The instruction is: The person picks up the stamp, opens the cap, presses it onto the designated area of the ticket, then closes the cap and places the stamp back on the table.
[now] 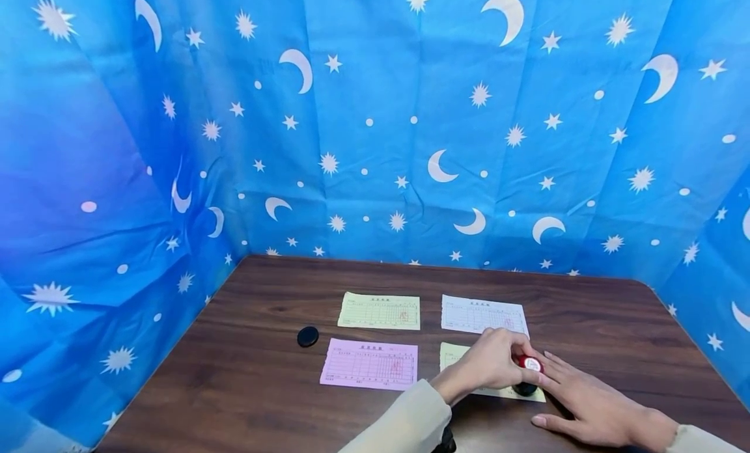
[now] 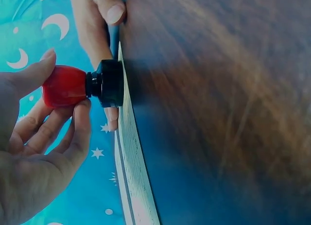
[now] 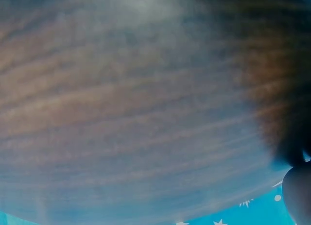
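Note:
My left hand (image 1: 495, 358) grips the red handle of a stamp (image 2: 65, 86) between thumb and fingers. The stamp's black base (image 2: 111, 83) stands upright on a pale yellow-green printed slip (image 1: 454, 354), near its right end. My right hand (image 1: 592, 401) rests flat beside the stamp, fingers extended, its fingertips at the slip's right edge. In the right wrist view, only blurred tabletop and part of a finger or thumb (image 3: 297, 196) show. The stamp's face is hidden against the paper.
A pink slip (image 1: 369, 364), another yellow-green slip (image 1: 379, 312) and a white slip (image 1: 482, 315) lie on the brown wooden table (image 1: 234, 375), each with a red mark. A round black cap (image 1: 307, 336) lies to their left. Blue moon-and-star cloth (image 1: 375, 114) surrounds the table.

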`<state>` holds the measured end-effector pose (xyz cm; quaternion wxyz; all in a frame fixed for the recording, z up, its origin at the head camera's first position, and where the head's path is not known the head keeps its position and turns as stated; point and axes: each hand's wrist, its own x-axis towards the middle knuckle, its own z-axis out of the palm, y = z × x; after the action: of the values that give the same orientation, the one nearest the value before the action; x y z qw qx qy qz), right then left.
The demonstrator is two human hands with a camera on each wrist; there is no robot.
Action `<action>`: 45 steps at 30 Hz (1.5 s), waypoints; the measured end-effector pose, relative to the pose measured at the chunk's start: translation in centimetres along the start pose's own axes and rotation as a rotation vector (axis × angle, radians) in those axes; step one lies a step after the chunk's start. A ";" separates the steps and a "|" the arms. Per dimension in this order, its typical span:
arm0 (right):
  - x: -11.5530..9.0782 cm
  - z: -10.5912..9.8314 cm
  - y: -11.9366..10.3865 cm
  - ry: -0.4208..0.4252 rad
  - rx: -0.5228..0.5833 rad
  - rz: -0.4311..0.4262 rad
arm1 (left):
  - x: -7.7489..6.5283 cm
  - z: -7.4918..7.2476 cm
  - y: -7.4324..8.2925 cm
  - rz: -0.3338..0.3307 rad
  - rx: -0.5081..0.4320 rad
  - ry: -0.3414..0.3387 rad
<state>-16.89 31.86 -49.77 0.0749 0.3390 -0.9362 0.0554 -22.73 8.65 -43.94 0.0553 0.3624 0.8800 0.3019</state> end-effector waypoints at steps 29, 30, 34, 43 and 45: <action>0.0 0.1 0.0 -0.003 -0.010 -0.012 | -0.3 0.2 -0.1 -0.066 -0.116 -0.011; 0.0 0.0 0.0 -0.005 -0.018 -0.006 | -0.3 0.1 -0.1 -0.066 -0.118 -0.010; 0.1 0.1 0.0 -0.001 0.005 -0.016 | -0.3 0.0 0.0 -0.065 -0.085 -0.006; -0.2 0.2 -0.1 0.016 0.058 -0.011 | -0.4 -0.1 0.5 -0.057 0.007 -0.029; -0.1 0.1 -0.2 0.009 0.052 -0.001 | -0.5 -0.1 0.4 -0.052 0.005 -0.023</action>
<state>-16.71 31.74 -49.85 0.0705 0.3410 -0.9339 0.0811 -22.11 8.49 -43.67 0.0722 0.3431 0.8893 0.2937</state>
